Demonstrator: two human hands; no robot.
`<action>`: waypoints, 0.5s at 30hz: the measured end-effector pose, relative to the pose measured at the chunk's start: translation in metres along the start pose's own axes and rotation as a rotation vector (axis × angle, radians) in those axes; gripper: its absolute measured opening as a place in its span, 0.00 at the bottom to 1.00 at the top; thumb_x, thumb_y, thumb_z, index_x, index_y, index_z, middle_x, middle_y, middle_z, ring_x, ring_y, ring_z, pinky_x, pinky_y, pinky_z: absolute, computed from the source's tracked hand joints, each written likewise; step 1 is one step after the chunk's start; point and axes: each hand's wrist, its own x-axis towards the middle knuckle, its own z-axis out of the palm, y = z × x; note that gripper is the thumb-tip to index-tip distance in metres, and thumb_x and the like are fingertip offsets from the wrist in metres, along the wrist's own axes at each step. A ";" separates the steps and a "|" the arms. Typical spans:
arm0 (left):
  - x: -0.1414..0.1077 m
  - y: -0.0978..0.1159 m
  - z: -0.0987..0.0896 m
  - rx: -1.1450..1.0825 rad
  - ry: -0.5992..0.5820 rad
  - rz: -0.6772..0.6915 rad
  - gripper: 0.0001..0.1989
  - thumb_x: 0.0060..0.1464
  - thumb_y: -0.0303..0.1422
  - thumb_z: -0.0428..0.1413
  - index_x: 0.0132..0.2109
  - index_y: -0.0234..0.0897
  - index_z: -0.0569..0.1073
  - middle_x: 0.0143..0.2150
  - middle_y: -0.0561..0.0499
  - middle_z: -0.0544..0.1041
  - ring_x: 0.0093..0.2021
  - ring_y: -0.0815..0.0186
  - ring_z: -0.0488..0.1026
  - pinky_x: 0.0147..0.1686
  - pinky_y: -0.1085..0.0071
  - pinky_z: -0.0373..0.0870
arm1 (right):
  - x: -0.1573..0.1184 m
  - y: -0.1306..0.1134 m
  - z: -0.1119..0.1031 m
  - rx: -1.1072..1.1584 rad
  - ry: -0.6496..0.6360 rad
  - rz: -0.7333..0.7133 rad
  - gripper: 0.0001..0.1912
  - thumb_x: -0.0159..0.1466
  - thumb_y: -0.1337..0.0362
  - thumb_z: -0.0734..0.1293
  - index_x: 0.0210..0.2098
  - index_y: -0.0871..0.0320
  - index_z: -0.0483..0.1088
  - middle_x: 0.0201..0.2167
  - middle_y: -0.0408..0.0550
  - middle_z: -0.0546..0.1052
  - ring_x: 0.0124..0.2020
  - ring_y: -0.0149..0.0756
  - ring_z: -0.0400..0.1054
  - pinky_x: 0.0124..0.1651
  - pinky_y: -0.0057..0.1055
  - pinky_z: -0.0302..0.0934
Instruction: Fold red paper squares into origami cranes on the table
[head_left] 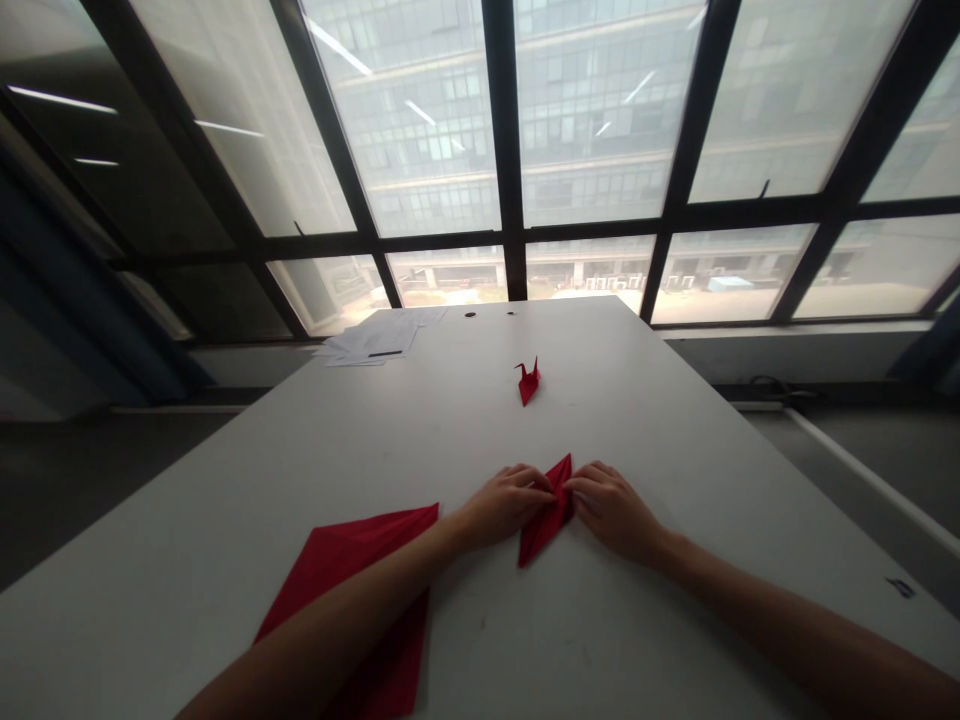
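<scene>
A partly folded piece of red origami paper (pixel 541 533), long and pointed at both ends, lies on the white table between my hands. My left hand (pixel 511 502) has its fingers closed on the left side of the fold. From the right, my right hand (pixel 611 503) pinches the other edge, thumb and fingers together near the middle. Beyond them stands a finished red paper crane (pixel 529 382) with its neck and tail up. Under my left forearm rests a larger red paper sheet (pixel 330 560), partly hidden by the arm.
At the far left of the white table (pixel 645 620) lie loose white papers (pixel 367 335) with a dark pen (pixel 385 353) on them. A small dark object (pixel 900 587) sits near the right edge. Large windows rise behind the table's far end.
</scene>
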 end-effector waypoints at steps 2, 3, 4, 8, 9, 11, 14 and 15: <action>0.000 -0.001 0.001 0.006 -0.004 0.000 0.14 0.66 0.30 0.51 0.53 0.47 0.77 0.51 0.49 0.76 0.53 0.62 0.71 0.57 0.63 0.65 | 0.000 -0.001 -0.001 0.032 -0.014 -0.021 0.13 0.64 0.72 0.64 0.46 0.53 0.74 0.40 0.48 0.77 0.45 0.41 0.67 0.53 0.40 0.64; 0.000 -0.001 0.001 0.008 -0.005 0.001 0.14 0.66 0.30 0.52 0.53 0.47 0.77 0.51 0.49 0.76 0.53 0.62 0.71 0.57 0.63 0.65 | 0.000 -0.002 -0.001 0.038 -0.018 -0.032 0.14 0.64 0.72 0.64 0.47 0.53 0.74 0.41 0.49 0.77 0.45 0.41 0.67 0.53 0.40 0.64; 0.000 -0.001 0.001 0.008 -0.005 0.000 0.14 0.65 0.29 0.52 0.53 0.47 0.77 0.51 0.48 0.76 0.53 0.62 0.71 0.57 0.63 0.65 | 0.000 -0.002 -0.001 0.035 -0.020 -0.040 0.15 0.64 0.72 0.64 0.48 0.53 0.74 0.42 0.49 0.76 0.46 0.41 0.67 0.53 0.40 0.65; 0.001 0.004 -0.002 -0.007 -0.004 -0.025 0.14 0.65 0.29 0.50 0.54 0.43 0.74 0.50 0.47 0.76 0.52 0.62 0.71 0.56 0.64 0.66 | -0.001 0.000 0.001 -0.012 -0.051 -0.051 0.19 0.63 0.71 0.65 0.52 0.51 0.73 0.46 0.50 0.75 0.49 0.42 0.66 0.55 0.42 0.64; 0.002 0.006 -0.004 -0.011 -0.006 -0.036 0.14 0.65 0.29 0.50 0.54 0.42 0.73 0.50 0.46 0.76 0.52 0.62 0.71 0.56 0.64 0.66 | -0.002 0.000 0.001 -0.022 -0.064 -0.049 0.20 0.63 0.71 0.66 0.53 0.50 0.73 0.46 0.50 0.74 0.49 0.43 0.66 0.55 0.43 0.64; 0.002 0.010 -0.008 -0.011 -0.024 -0.050 0.14 0.65 0.30 0.50 0.55 0.42 0.72 0.51 0.46 0.76 0.53 0.61 0.70 0.57 0.63 0.66 | -0.002 0.000 0.001 -0.034 -0.084 -0.045 0.19 0.63 0.69 0.66 0.53 0.49 0.73 0.47 0.50 0.74 0.50 0.43 0.65 0.56 0.43 0.63; 0.002 0.013 -0.012 0.006 -0.057 -0.035 0.14 0.65 0.32 0.52 0.55 0.44 0.73 0.51 0.47 0.75 0.53 0.61 0.70 0.57 0.63 0.64 | -0.001 -0.001 0.001 -0.038 -0.090 -0.043 0.17 0.65 0.68 0.65 0.52 0.49 0.73 0.47 0.49 0.74 0.50 0.43 0.66 0.55 0.42 0.62; 0.002 0.014 -0.012 0.013 -0.063 -0.023 0.13 0.65 0.33 0.53 0.55 0.45 0.74 0.51 0.47 0.75 0.53 0.60 0.70 0.58 0.63 0.63 | -0.001 -0.002 0.000 -0.037 -0.092 -0.045 0.16 0.65 0.68 0.65 0.51 0.49 0.74 0.47 0.49 0.74 0.50 0.42 0.66 0.55 0.42 0.62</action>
